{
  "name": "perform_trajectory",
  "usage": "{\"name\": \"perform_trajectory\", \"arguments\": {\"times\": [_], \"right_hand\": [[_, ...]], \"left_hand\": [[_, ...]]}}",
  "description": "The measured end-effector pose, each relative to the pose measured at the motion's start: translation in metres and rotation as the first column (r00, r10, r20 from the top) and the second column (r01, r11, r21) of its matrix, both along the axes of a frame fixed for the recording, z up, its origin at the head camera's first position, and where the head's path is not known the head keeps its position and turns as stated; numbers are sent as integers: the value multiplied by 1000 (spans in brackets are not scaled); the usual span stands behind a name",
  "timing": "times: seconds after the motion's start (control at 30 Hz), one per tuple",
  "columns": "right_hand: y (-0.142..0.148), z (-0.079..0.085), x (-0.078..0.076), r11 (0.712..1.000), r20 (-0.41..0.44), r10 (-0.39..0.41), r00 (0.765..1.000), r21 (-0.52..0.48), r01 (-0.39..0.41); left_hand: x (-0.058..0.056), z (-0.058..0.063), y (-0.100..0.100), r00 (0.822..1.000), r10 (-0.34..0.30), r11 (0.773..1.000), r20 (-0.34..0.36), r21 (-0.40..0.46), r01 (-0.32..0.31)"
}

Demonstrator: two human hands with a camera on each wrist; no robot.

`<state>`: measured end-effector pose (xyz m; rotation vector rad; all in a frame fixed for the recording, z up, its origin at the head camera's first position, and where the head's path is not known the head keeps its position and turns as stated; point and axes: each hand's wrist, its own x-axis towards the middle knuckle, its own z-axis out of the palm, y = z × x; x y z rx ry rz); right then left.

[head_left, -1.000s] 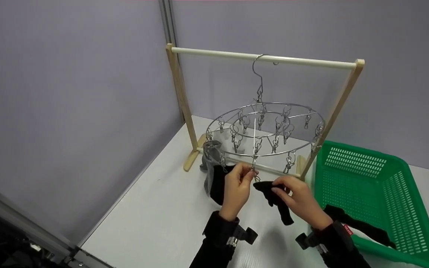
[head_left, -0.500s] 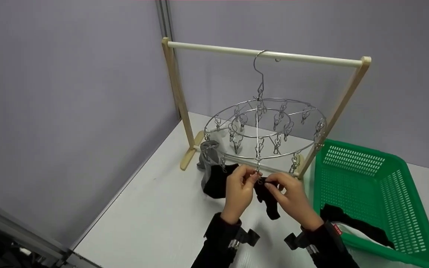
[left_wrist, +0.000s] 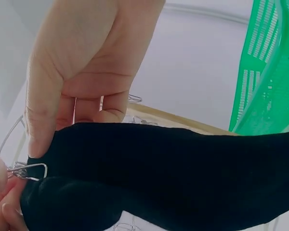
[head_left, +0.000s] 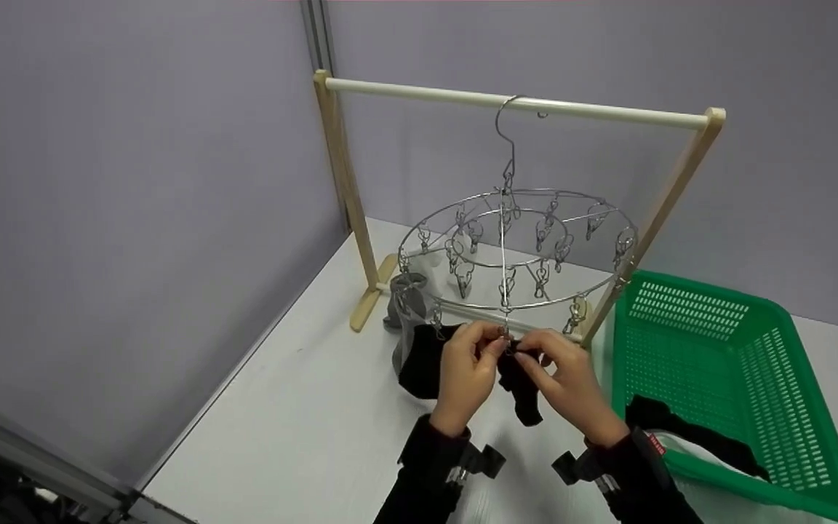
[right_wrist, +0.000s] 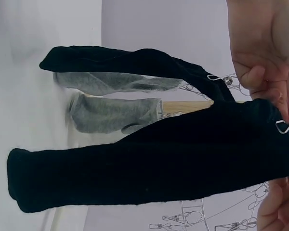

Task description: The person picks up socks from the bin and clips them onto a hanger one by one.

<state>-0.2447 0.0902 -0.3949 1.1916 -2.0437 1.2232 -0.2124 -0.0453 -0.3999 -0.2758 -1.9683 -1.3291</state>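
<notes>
In the head view my left hand [head_left: 466,371] pinches a metal clip [left_wrist: 31,171] hanging from the front of the round wire hanger [head_left: 448,297]. My right hand [head_left: 568,378] holds a black sock [head_left: 524,397] up at this clip by its top edge. In the left wrist view the clip's wire end overlaps the sock's edge, the right thumb pressing close beside it. The rest of the sock hangs down freely. Left of my hands, another black sock [head_left: 419,367] and grey socks [right_wrist: 115,113] hang from the hanger's clips.
The hanger hooks over the white bar [head_left: 419,91] of a wooden-legged rack. Several bare clips [head_left: 575,316] dangle from its rings. At the right stands a green basket [head_left: 819,407], with a black-and-white cloth item [head_left: 703,437] inside. Grey walls enclose the white table [head_left: 281,422].
My right hand has moved left, bringing the black sock from beside the clip up to it. My left hand has kept pinching the clip.
</notes>
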Motion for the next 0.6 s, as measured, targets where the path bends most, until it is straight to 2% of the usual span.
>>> {"name": "perform_trajectory", "arguments": {"times": [0.1,0.2,0.3,0.4,0.5,0.6], "right_hand": [[3,4,1,1000,-30,-2,1000,-13,2],[12,15,0,997,-113,-23,993,-71,15],[25,30,-7,985,-214,-92,972,-164,57],[38,42,-17,967,-257,-196,946,-212,142],[49,49,-29,957,-266,-279,923,-161,242],[55,52,-40,947,-290,-320,902,-67,315]], "left_hand": [[0,0,-2,1000,23,999,5,-28,-23],[1,-1,-3,999,41,998,10,-38,-40],[2,-1,-5,998,54,998,12,-26,-53],[3,-1,-9,997,72,997,8,3,-72],[6,-1,-13,996,89,995,6,36,-89],[8,-1,-18,995,95,993,14,67,-96]]}}
